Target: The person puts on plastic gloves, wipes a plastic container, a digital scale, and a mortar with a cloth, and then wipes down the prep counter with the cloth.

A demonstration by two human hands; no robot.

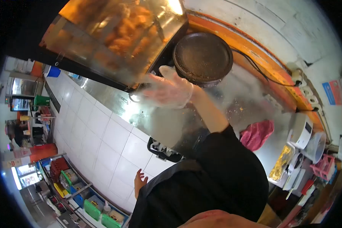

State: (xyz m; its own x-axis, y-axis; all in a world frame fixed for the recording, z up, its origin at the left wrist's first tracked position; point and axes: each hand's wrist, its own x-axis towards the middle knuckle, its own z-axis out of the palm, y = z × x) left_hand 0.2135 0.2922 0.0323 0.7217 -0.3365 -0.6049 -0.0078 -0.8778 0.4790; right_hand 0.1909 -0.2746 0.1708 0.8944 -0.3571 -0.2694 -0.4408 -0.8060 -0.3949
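Clear plastic gloved the right hand (pixel 167 91) at the lower corner of the glass case (pixel 91 45), near the round brown lid (pixel 204 57). The case's long lower edge slanted from upper left to lower right. The right thumb stood apart; blur hid whether the fingers pinched anything. The bare left hand (pixel 140 182) hung with fingers loosely spread. The wall sheet's (pixel 332 93) print was illegible.

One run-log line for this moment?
Right hand: gloved, beside lit cabinet, contact unclear | left hand: bare, low, nothing visible in grip | pink cloth: on metal counter
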